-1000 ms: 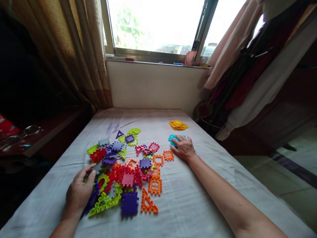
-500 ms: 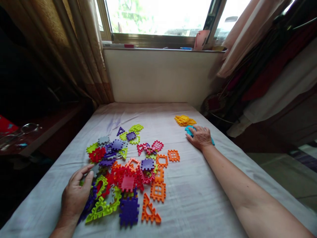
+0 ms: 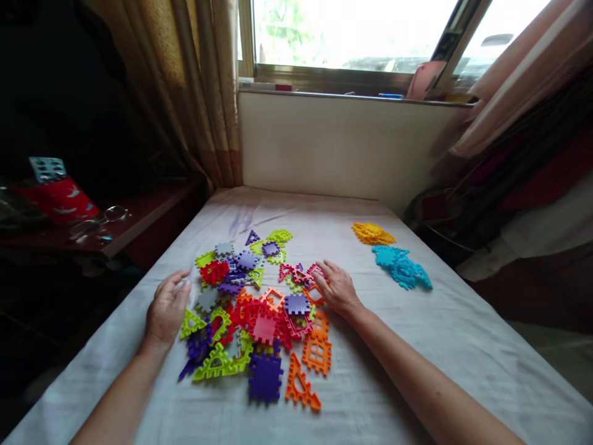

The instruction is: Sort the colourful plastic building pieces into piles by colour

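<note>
Plastic interlocking pieces (image 3: 265,326): heaped on our pale sheet (image 3: 370,395); yellow stack (image 3: 372,233), blue stack (image 3: 401,268), apart at right. Our left hand (image 3: 167,308): unclenched beside them. Our right hand (image 3: 337,287): at an orange frame piece (image 3: 307,293), grasp we cannot tell. Red container (image 3: 60,204): pale markings (image 3: 72,191), blurred.

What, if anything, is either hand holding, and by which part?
The left hand, beside the mixed pile, holds nothing visible. The right hand overlaps a pink piece and an orange frame; whether it grips either, and where, cannot be told.

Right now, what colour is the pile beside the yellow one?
The pile is blue, clearest in the head view.
</note>
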### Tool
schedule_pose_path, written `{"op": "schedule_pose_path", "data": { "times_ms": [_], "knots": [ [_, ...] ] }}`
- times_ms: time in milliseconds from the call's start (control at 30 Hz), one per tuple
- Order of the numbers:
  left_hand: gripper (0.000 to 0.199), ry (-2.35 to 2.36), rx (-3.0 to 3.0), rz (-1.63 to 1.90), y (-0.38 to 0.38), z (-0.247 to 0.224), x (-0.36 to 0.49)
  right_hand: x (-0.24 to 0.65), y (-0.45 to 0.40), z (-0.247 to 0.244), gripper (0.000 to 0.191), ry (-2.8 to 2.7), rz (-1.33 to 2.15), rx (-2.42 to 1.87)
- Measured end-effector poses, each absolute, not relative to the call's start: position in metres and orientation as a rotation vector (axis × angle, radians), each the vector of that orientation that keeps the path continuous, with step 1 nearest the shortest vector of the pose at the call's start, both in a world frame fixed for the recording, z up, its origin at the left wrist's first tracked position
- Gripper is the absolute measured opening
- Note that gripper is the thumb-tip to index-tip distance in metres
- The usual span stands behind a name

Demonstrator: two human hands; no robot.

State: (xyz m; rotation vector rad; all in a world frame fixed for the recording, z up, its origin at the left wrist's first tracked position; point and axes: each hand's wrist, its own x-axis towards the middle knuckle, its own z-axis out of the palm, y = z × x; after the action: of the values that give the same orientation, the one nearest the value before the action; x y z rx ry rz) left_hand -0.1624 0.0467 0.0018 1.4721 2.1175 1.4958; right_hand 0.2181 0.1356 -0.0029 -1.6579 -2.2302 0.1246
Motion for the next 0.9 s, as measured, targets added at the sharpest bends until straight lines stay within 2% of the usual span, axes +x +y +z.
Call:
{"op": "schedule_pose_path", "data": {
  "times_ms": [167, 300, 467, 600, 767, 900],
  "knots": [
    [0.063, 2.203, 1.679, 1.057, 0.102, 0.011, -0.185, 0.176, 0.142, 0.011, 0.042, -2.331, 0.360, -1.367],
    [0.065, 2.125, 1.841, 0.807, 0.134, 0.011, -0.166, 0.155, 0.186, 0.035, 0.047, -2.305, 0.310, -1.540],
    [0.058, 1.821, 2.065, 0.767, 0.138, 0.010, -0.139, 0.124, 0.255, 0.054, 0.063, -2.292, 0.491, -1.843],
    [0.057, 1.650, 2.071, 0.808, 0.130, 0.016, -0.136, 0.090, 0.284, 0.056, 0.071, -2.473, 0.495, -1.804],
    [0.055, 1.622, 1.921, 0.994, 0.127, 0.017, -0.138, 0.038, 0.301, 0.072, 0.076, -2.689, 0.250, -1.684],
    [0.054, 1.632, 1.859, 1.038, 0.126, 0.016, -0.138, -0.001, 0.312, 0.081, 0.079, -2.707, 0.346, -1.555]
  ]
}}
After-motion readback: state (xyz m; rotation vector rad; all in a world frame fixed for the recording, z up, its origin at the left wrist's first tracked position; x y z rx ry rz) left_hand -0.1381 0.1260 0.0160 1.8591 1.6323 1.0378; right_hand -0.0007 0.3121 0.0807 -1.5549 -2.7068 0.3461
